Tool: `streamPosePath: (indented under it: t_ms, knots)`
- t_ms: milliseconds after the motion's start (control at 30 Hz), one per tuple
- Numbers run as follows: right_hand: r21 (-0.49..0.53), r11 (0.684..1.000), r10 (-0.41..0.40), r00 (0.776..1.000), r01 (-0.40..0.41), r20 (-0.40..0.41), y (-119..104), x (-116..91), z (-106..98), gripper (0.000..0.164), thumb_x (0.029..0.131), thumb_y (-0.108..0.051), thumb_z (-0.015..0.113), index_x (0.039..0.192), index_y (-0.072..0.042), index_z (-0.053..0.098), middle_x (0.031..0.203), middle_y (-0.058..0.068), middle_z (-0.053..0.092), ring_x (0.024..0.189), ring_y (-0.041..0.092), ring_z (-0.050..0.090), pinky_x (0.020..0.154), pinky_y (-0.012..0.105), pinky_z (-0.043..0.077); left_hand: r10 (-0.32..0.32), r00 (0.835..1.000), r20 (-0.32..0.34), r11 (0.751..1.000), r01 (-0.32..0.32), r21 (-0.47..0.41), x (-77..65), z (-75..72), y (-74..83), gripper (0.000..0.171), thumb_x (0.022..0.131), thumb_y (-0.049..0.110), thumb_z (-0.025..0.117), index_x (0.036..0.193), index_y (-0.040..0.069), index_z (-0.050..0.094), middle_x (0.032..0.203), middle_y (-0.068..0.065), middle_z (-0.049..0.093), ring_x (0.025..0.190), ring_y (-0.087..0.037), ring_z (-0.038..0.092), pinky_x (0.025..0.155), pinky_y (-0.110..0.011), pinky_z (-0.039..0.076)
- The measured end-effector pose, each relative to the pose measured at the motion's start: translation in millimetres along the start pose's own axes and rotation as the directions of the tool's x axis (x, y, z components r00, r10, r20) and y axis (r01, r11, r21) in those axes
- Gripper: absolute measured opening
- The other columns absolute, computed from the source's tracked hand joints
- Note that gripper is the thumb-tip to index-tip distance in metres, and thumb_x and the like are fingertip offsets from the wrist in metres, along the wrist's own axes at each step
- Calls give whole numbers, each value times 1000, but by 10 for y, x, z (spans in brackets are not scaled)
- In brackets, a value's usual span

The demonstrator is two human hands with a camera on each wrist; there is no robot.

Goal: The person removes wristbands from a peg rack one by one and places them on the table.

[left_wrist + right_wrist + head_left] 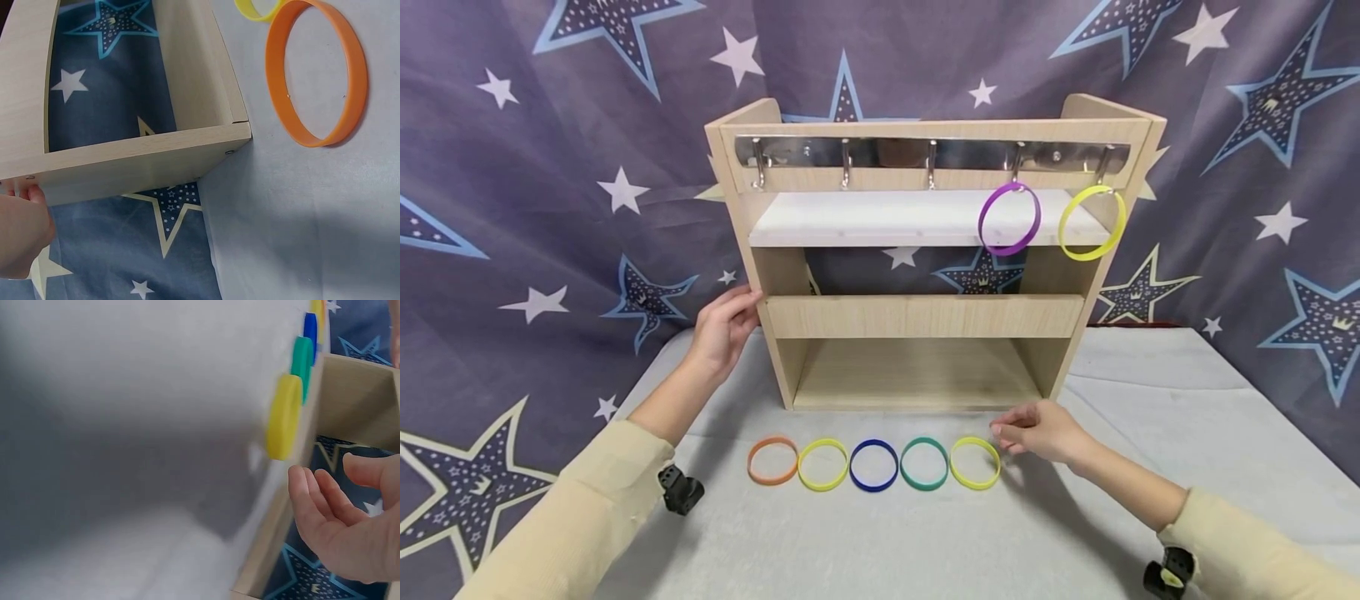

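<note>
My left hand (724, 329) rests its fingertips against the left side panel of a light wooden shelf unit (925, 317); in the left wrist view the hand (24, 231) touches the panel's outer face. My right hand (1037, 432) hovers by the right end of a row of silicone wristbands, nearest the yellow wristband (998, 467). In the right wrist view its loosely bent fingers (306, 494) hold nothing and are apart from that band (284, 419). Leftward lie a green band (903, 469), a blue band (852, 471), another yellow band (801, 469) and an orange band (750, 467).
Metal hooks line a rail (880, 152) along the unit's top. A purple band (1037, 221) and a yellow band (1122, 221) hang from the two rightmost hooks. A pale cloth (865, 550) covers the table. Behind stands a star-patterned curtain (1210, 200).
</note>
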State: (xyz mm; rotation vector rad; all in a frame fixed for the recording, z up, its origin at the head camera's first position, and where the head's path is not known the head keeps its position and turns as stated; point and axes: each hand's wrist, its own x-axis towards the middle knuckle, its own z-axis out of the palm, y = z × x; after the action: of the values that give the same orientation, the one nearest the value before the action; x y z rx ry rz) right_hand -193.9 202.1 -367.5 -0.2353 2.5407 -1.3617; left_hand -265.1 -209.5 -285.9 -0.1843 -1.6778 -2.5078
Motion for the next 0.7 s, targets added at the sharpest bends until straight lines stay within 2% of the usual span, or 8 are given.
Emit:
streamPosePath:
  t_ms: [167,433,700]
  knots:
    - [-1,1000,-20,1000,20,-9,-127,15,-124,36,92,-20,65,114,9,64,101,22,72,82,19,72,77,34,60,8,1000,4,1000,-8,-4,-6,-5,1,19,95,4,52,89,13,67,92,3,68,93,-5,63,87,-14,51]
    - [106,992,-62,998,62,-4,-287,41,-285,43,94,-20,63,120,13,58,103,16,73,82,2,68,80,26,59,7,1000,6,1000,-7,1,4,-2,-5,19,95,4,51,90,12,67,91,3,68,93,-5,62,86,-14,51]
    - [185,978,-79,994,91,-70,-422,58,-367,43,96,-18,60,124,14,55,109,16,72,83,-2,68,81,21,58,9,1000,10,1000,-9,-11,3,-6,-4,19,95,3,51,90,12,67,91,2,68,92,-5,63,86,-14,51]
